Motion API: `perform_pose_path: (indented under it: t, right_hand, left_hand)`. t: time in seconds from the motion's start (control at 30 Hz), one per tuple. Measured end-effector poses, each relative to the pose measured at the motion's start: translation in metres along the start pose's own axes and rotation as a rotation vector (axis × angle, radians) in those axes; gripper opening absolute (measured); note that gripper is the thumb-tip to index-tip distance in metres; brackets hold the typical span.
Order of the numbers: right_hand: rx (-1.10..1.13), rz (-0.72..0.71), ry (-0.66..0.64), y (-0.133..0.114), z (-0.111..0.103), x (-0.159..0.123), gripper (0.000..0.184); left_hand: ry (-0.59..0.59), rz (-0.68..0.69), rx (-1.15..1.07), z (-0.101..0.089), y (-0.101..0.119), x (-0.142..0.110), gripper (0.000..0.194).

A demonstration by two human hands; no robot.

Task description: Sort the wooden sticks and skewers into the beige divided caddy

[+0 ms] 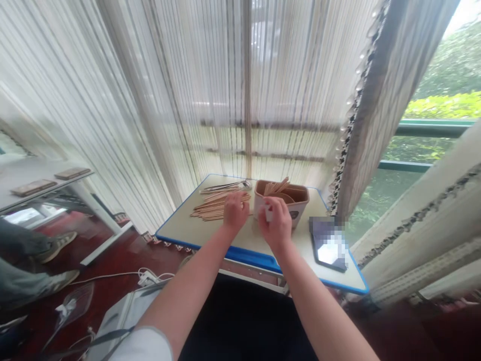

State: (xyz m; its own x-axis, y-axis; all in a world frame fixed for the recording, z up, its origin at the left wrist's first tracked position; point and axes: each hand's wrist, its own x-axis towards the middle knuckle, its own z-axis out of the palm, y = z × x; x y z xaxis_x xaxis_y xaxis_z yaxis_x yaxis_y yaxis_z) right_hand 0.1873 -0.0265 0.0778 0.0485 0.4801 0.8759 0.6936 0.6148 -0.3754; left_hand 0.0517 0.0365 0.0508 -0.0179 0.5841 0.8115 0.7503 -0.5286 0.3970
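On the small table, my left hand [235, 213] is at the right end of a loose pile of thin wooden sticks [208, 209]. Its fingers are curled, and what they hold, if anything, is too small to make out. In front of a paper box [301, 209], brown inside and pale outside, is my right hand [277, 220]. Its fingers are bent towards the thumb, and their grip is hidden. Some wooden sticks [277, 186] stand tilted in the box and poke above its rim. Behind the pile lies a slim metal tool [225, 188], its kind unclear.
A tablet-like device [329, 245] lies on the right of the blue-edged table [176, 228]. Pale string curtains [210, 75] hang behind it. At left are another table [41, 188], a person's shoes [58, 246], and cables with a power strip [148, 278] on the floor.
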Motion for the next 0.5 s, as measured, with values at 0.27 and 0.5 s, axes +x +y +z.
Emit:
perform_pose_path:
  t: [0.27,0.5]
  right_hand:
    - [-0.142,0.226,-0.62,0.004,0.081,-0.058,0.035]
    - [-0.284,0.275,-0.725,0.018,0.094,-0.059,0.04]
  left_hand:
    - [-0.389,-0.062,0.356,-0.032,-0.057,-0.045,0.015]
    - [-0.479,-0.053,0.485,-0.033,-0.056,-0.052,0.016]
